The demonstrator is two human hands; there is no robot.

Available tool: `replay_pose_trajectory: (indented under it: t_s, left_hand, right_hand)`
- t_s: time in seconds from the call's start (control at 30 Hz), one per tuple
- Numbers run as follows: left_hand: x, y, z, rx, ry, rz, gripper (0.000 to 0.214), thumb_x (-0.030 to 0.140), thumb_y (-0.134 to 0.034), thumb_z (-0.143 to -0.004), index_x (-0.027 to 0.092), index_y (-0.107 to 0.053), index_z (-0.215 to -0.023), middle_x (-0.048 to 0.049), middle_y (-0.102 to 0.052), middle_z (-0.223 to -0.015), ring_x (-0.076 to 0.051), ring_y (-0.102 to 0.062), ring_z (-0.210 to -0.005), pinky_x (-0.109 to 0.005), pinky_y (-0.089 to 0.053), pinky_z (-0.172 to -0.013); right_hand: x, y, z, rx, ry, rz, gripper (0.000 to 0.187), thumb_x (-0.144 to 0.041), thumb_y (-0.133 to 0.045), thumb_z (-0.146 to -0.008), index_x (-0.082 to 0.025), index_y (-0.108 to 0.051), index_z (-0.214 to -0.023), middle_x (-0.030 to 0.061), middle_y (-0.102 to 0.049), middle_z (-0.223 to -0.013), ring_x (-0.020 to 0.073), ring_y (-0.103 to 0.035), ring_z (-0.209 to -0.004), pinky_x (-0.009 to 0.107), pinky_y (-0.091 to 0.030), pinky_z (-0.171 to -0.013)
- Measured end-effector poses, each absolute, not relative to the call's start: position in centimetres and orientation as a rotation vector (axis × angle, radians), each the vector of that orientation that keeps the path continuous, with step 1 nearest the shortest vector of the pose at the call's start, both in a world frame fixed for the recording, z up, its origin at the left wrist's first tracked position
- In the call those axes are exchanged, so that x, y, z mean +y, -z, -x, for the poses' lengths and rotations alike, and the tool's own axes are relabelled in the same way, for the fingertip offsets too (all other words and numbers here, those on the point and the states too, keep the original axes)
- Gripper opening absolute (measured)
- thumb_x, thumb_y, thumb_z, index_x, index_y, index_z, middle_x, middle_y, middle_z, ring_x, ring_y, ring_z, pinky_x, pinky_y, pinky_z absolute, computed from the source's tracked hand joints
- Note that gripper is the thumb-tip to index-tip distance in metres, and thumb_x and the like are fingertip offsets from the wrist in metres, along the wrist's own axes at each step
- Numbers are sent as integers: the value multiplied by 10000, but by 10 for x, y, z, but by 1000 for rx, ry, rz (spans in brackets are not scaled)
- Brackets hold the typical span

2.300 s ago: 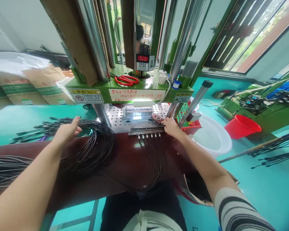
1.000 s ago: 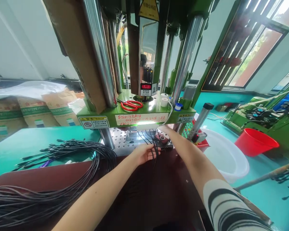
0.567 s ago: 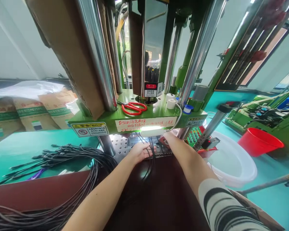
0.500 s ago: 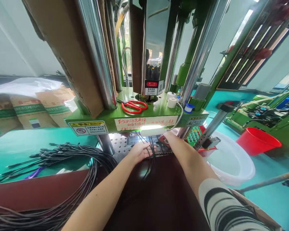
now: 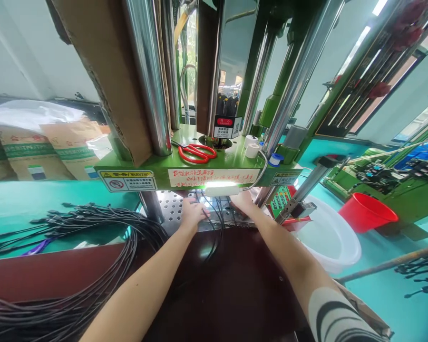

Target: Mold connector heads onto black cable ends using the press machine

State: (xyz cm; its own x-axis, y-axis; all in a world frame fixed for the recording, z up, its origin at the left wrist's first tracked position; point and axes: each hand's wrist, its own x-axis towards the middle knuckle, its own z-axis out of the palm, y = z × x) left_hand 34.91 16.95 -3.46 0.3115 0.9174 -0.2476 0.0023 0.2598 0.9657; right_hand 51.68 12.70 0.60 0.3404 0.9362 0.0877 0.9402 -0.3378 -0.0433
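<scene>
My left hand (image 5: 191, 213) is at the front edge of the perforated metal plate (image 5: 171, 207), under the green press head. Its fingers are curled around a thin black cable at the left of a small group. The other black cables (image 5: 219, 221) hang from the lit work area over the dark brown table edge. My right hand (image 5: 243, 201) reaches in on the right side of the cables, beneath the lamp (image 5: 222, 190). Its fingertips are hidden, so what they touch does not show.
Red-handled scissors (image 5: 197, 153) and white rolls (image 5: 251, 150) lie on the green press head (image 5: 150, 166). A bundle of black cables (image 5: 128, 223) spreads at left. At right are a control panel (image 5: 280, 201), a white tub (image 5: 342, 256) and a red bucket (image 5: 369, 211).
My left hand has moved left and turned from an open palm under the cables to curled fingers. My right hand has come slightly lower and left. The view has shifted a little.
</scene>
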Motion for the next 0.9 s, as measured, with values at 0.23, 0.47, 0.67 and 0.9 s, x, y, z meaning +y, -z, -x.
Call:
replay_pose_trajectory:
  t_s: [0.23, 0.47, 0.67, 0.9]
  left_hand:
    - [179, 30, -343, 1343, -798, -1829, 320, 202, -465, -773, 158, -495, -1088, -76, -598, -713, -270, -596, -844, -383, -426, -776]
    - [185, 28, -346, 1505, -584, -2234, 326, 185, -384, -791, 86, -561, -1047, -192, -632, -809, -330, -600, -865, -397, -418, -740]
    - [182, 21, -347, 1569, -506, -2375, 355, 164, -319, -813, 63, -568, -1045, -232, -623, -895, -347, -600, -872, -414, -433, -689]
    - [172, 5, -356, 1524, -504, -2507, 363, 340, -376, -832, 108, -622, -964, -214, -621, -977, -338, -581, -925, -418, -448, -728]
  right_hand:
    - [116, 2, -502, -1778, 65, 2503, 291, -247, -400, -848, -149, -640, -982, 122, -665, -912, 241, -614, -866, 309, -443, -720]
    - [129, 8, -504, -1721, 34, 2493, 291, -218, -408, -825, -134, -658, -947, 128, -660, -928, 236, -608, -884, 286, -434, -742]
    - [131, 2, -500, -1706, -5, 2454, 315, -249, -391, -859, -155, -634, -1036, 129, -637, -1027, 232, -588, -943, 289, -436, -765]
    - [140, 1, -484, -1682, -33, 2415, 323, -293, -416, -854, -163, -629, -1059, 113, -644, -1031, 230, -591, -956, 280, -450, -777]
